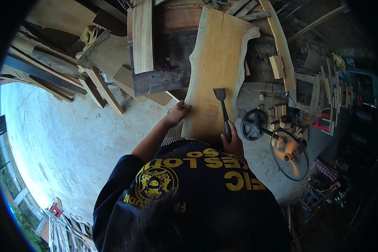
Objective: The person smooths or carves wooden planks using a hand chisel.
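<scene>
A long live-edge wooden slab stretches away from my body, with pale wavy sides. My left hand is closed on the slab's left edge, beside my waist. In my right hand is the dark handle of a scraper, whose wide flat metal blade points away from me over the slab's face. The blade's tip lies on or just over the wood; I cannot tell which.
A dark workbench with boards is ahead. Leaning offcuts stand at left. At right are a standing fan with orange blades, its round black base, small wood blocks and a red stool.
</scene>
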`<state>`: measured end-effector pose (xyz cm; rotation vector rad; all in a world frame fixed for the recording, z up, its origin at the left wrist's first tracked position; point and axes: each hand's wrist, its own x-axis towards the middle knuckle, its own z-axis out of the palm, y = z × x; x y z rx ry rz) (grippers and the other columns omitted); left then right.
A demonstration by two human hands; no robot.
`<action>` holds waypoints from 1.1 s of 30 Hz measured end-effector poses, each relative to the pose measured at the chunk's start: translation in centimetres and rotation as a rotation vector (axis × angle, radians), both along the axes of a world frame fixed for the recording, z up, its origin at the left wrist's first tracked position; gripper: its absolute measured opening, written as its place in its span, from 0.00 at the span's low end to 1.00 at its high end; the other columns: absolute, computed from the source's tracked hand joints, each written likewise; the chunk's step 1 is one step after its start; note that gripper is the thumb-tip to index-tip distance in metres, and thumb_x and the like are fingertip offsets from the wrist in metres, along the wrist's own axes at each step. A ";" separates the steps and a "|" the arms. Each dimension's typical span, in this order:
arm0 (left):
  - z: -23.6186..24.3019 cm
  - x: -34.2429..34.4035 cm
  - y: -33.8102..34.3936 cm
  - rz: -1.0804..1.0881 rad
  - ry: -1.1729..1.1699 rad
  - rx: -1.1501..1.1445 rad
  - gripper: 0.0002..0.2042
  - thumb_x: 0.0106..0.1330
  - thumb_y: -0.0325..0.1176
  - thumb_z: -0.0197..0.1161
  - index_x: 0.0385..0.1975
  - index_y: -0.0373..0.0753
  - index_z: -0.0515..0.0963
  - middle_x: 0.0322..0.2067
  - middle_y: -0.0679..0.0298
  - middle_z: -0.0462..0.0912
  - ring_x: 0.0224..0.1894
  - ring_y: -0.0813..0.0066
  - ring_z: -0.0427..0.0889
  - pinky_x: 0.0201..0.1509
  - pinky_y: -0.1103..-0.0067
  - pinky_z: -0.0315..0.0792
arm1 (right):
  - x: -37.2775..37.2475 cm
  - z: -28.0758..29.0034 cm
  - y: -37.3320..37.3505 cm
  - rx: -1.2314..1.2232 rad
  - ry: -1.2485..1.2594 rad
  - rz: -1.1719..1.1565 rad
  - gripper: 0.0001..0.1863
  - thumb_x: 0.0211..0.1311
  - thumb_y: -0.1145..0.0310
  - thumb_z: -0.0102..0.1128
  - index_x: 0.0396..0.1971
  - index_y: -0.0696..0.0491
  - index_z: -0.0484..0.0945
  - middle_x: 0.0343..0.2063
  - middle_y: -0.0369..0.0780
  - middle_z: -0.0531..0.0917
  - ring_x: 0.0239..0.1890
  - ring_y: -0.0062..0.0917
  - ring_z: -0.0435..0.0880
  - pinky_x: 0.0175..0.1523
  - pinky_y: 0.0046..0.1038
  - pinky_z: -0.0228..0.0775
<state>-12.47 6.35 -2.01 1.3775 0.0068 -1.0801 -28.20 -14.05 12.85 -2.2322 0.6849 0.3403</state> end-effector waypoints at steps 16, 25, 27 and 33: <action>1.4 0.0 0.9 0.151 0.128 -0.178 0.24 0.59 0.25 0.62 0.55 0.32 0.65 0.42 0.55 0.79 0.43 0.71 0.79 0.49 0.77 0.73 | 1.3 -1.2 0.4 -0.064 -0.106 0.319 0.27 0.61 0.65 0.52 0.62 0.42 0.64 0.38 0.45 0.80 0.40 0.36 0.81 0.45 0.35 0.72; 1.4 0.8 0.9 0.096 0.098 -0.111 0.20 0.61 0.24 0.60 0.53 0.31 0.66 0.45 0.57 0.79 0.45 0.73 0.79 0.52 0.78 0.72 | 3.8 -0.3 2.0 -0.064 0.168 0.234 0.26 0.63 0.66 0.51 0.62 0.41 0.63 0.39 0.47 0.79 0.43 0.39 0.80 0.47 0.34 0.71; 1.5 0.8 0.9 0.072 0.063 -0.098 0.20 0.61 0.24 0.60 0.53 0.31 0.66 0.45 0.57 0.78 0.46 0.73 0.79 0.52 0.78 0.72 | 2.8 -0.6 1.8 -0.058 0.137 0.236 0.26 0.63 0.66 0.51 0.62 0.41 0.63 0.39 0.47 0.79 0.44 0.39 0.80 0.48 0.34 0.71; 2.1 1.2 0.7 -0.002 -0.056 0.072 0.20 0.61 0.27 0.60 0.52 0.29 0.67 0.44 0.57 0.79 0.46 0.73 0.78 0.52 0.77 0.72 | 3.7 -0.8 1.3 0.015 0.053 0.241 0.26 0.63 0.67 0.51 0.62 0.43 0.63 0.42 0.48 0.79 0.47 0.38 0.79 0.50 0.34 0.70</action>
